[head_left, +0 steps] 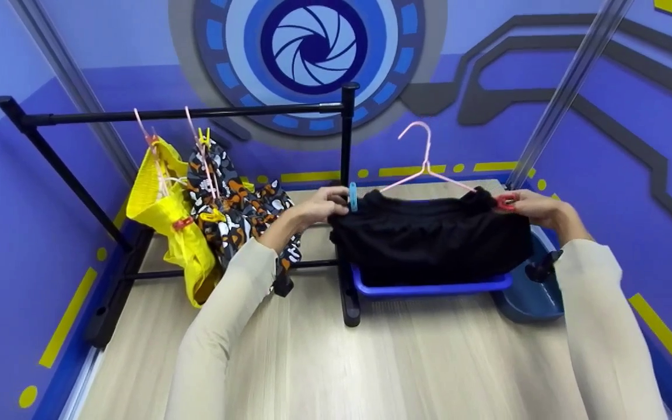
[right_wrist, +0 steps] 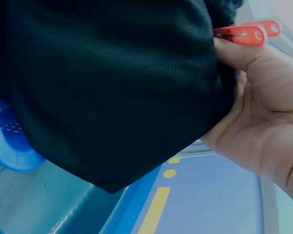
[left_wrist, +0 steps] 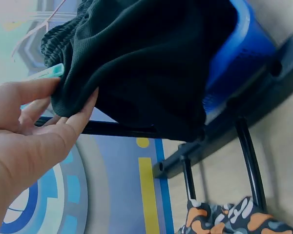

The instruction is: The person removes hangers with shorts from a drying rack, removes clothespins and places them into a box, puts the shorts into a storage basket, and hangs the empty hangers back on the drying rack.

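Note:
A black garment [head_left: 429,239] with a gathered elastic waistband hangs spread between my two hands, in front of a pink hanger [head_left: 427,157]. My left hand [head_left: 319,208] pinches its left edge beside a light blue clothespin [head_left: 353,197]; in the left wrist view the fingers [left_wrist: 83,114] bear on the cloth. At the opposite edge, my right hand [head_left: 537,209] grips the fabric by a red clothespin [head_left: 506,202]. The right wrist view has the thumb on the cloth just under the red clothespin [right_wrist: 254,34], with the other fingers mostly hidden behind it.
Behind and below the garment sits a blue basket [head_left: 435,289], with a dark teal basin [head_left: 531,300] to its right. On the left stands a black rack [head_left: 196,112], bearing yellow shorts [head_left: 167,216] and a patterned garment [head_left: 242,204] on pink hangers with clothespins.

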Tool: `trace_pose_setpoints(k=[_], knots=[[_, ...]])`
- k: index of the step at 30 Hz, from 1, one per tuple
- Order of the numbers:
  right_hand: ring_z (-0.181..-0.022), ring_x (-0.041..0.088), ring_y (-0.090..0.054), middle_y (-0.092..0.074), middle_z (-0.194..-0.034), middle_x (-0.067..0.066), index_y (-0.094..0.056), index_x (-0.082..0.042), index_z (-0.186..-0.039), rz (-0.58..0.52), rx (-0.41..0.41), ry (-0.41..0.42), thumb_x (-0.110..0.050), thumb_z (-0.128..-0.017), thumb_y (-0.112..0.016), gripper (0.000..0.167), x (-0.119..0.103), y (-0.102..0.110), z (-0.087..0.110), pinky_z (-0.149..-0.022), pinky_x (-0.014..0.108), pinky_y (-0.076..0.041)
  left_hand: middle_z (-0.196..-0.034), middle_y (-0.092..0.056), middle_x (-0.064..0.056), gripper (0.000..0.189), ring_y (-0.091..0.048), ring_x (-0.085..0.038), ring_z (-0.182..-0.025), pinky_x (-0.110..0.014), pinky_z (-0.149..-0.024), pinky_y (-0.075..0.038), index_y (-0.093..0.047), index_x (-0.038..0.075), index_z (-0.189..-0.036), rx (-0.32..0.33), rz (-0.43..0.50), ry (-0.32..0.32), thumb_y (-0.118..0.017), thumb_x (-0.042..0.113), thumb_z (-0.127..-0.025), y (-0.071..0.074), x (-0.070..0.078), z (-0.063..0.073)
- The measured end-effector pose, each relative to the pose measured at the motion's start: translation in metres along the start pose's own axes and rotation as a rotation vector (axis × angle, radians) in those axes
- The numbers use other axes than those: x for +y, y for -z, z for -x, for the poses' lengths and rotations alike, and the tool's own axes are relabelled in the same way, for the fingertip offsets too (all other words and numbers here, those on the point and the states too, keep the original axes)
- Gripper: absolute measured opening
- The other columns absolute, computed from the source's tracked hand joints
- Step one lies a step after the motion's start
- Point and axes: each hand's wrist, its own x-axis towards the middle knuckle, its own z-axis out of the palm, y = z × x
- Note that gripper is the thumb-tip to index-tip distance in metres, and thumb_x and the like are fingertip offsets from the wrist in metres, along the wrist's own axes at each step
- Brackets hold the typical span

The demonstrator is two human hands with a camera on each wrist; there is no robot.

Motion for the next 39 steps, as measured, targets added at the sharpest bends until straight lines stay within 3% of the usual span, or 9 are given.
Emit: trace_pose_setpoints(k=[6, 11, 15, 19, 25, 29, 33, 36, 39], knots=[[-0.109, 0.004, -0.055, -0.057, -0.121, -0.007, -0.040, 0.002, -0.149, 0.101, -0.059, 0.015, -0.019, -0.103, -0.061, 0.055, -0.001, -0.010, -0.010, -0.093, 0.019, -0.051, -0.102, -0.061, -0.009, 0.027, -0.054, -0.016, -0.091, -0.021, -0.075, -0.047, -0.063, -0.001, -0.113, 0.138, -0.205, -0.054, -0.056, -0.012, -0.090, -0.003, -0.015, 0.004], [-0.104, 0.005, -0.054, -0.060, -0.110, -0.009, -0.061, -0.003, -0.124, 0.121, 0.023, 0.058, -0.032, -0.108, -0.052, 0.035, 0.000, -0.018, -0.021, -0.090, 0.019, -0.048, -0.095, -0.061, -0.008, 0.026, -0.051, -0.017, -0.088, -0.022, -0.073, -0.040, -0.061, 0.000, -0.107, 0.240, -0.353, -0.086, -0.054, -0.014, -0.086, -0.005, -0.026, 0.007], [-0.102, 0.002, -0.055, -0.063, -0.105, -0.014, -0.065, -0.007, -0.119, 0.130, 0.103, 0.098, -0.036, -0.107, -0.053, 0.033, 0.003, -0.024, -0.028, -0.089, 0.017, -0.045, -0.095, -0.060, -0.004, 0.026, -0.051, -0.017, -0.092, -0.021, -0.075, -0.039, -0.065, 0.000, -0.108, 0.263, -0.399, -0.070, -0.054, -0.007, -0.086, -0.005, -0.034, 0.008], [-0.102, 0.000, -0.055, -0.064, -0.105, -0.019, -0.064, -0.009, -0.126, 0.119, 0.161, 0.145, -0.034, -0.106, -0.054, 0.034, 0.006, -0.029, -0.035, -0.090, 0.015, -0.044, -0.088, -0.053, 0.000, 0.006, -0.048, -0.017, -0.090, -0.022, -0.076, -0.037, -0.059, 0.009, -0.087, 0.231, -0.407, -0.017, -0.056, 0.004, -0.088, -0.002, -0.041, 0.007], [-0.097, -0.001, -0.055, -0.063, -0.099, -0.020, -0.065, -0.012, -0.122, 0.088, 0.221, 0.158, -0.035, -0.106, -0.055, 0.030, 0.007, -0.041, -0.050, -0.088, 0.015, -0.043, -0.091, -0.048, -0.002, 0.015, -0.045, -0.018, -0.091, -0.025, -0.078, -0.035, -0.048, 0.017, -0.079, 0.240, -0.351, 0.022, -0.049, 0.011, -0.093, -0.001, -0.050, 0.008], [-0.086, 0.001, -0.056, -0.064, -0.088, -0.017, -0.066, -0.002, -0.115, 0.077, 0.283, 0.171, -0.030, -0.105, -0.057, 0.032, 0.002, -0.053, -0.054, -0.080, 0.016, -0.045, -0.098, -0.054, -0.008, 0.015, -0.048, -0.022, -0.095, -0.030, -0.083, -0.040, -0.049, 0.016, -0.083, 0.327, -0.421, -0.033, -0.046, 0.015, -0.097, -0.005, -0.057, 0.007], [-0.071, -0.001, -0.055, -0.067, -0.077, -0.007, -0.067, 0.012, -0.104, 0.138, 0.478, 0.298, -0.020, -0.102, -0.063, 0.033, 0.005, -0.060, -0.062, -0.067, 0.014, -0.044, -0.101, -0.058, -0.011, 0.012, -0.050, -0.025, -0.095, -0.038, -0.087, -0.043, -0.055, 0.011, -0.090, 0.370, -0.464, -0.143, -0.047, 0.013, -0.099, -0.013, -0.062, 0.005], [-0.070, -0.004, -0.054, -0.069, -0.083, 0.002, -0.068, 0.014, -0.105, 0.189, 0.622, 0.397, -0.018, -0.100, -0.066, 0.032, 0.010, -0.061, -0.071, -0.064, 0.010, -0.043, -0.099, -0.059, -0.012, 0.012, -0.051, -0.026, -0.093, -0.039, -0.085, -0.043, -0.058, 0.006, -0.097, 0.394, -0.493, -0.236, -0.048, 0.010, -0.098, -0.019, -0.064, 0.000], [-0.073, -0.004, -0.053, -0.068, -0.089, -0.001, -0.067, 0.014, -0.108, 0.146, 0.671, 0.444, -0.015, -0.100, -0.066, 0.030, 0.006, -0.063, -0.072, -0.067, 0.010, -0.043, -0.103, -0.064, -0.016, 0.019, -0.057, -0.029, -0.096, -0.041, -0.088, -0.046, -0.062, 0.000, -0.107, 0.428, -0.501, -0.272, -0.047, 0.008, -0.098, -0.020, -0.064, -0.003]])
